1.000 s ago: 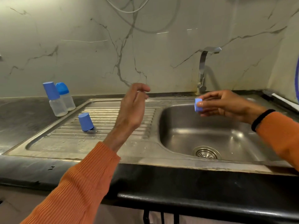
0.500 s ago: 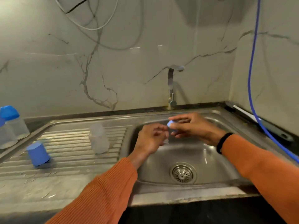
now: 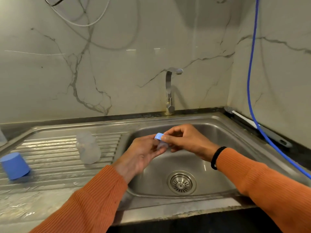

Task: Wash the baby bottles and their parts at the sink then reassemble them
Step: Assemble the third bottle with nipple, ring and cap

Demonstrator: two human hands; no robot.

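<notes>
Over the steel sink basin (image 3: 210, 158), my right hand (image 3: 185, 142) pinches a small blue bottle ring (image 3: 159, 136). A clear teat (image 3: 162, 145) hangs from the ring, and my left hand (image 3: 143, 153) holds it with its fingertips from below. A clear bottle body (image 3: 88, 148) stands upside down on the ribbed draining board (image 3: 55, 148). A blue cap (image 3: 15, 165) stands on the board's left end.
A chrome tap (image 3: 170, 91) rises behind the basin, with no water running. The drain strainer (image 3: 181, 182) sits in the basin floor. A blue hose (image 3: 252, 81) hangs down the right wall over a bottle brush (image 3: 242, 117) on the black counter.
My left hand came from above the draining board to the ring and teat. My view swung right, so the two capped bottles at the left left the frame.
</notes>
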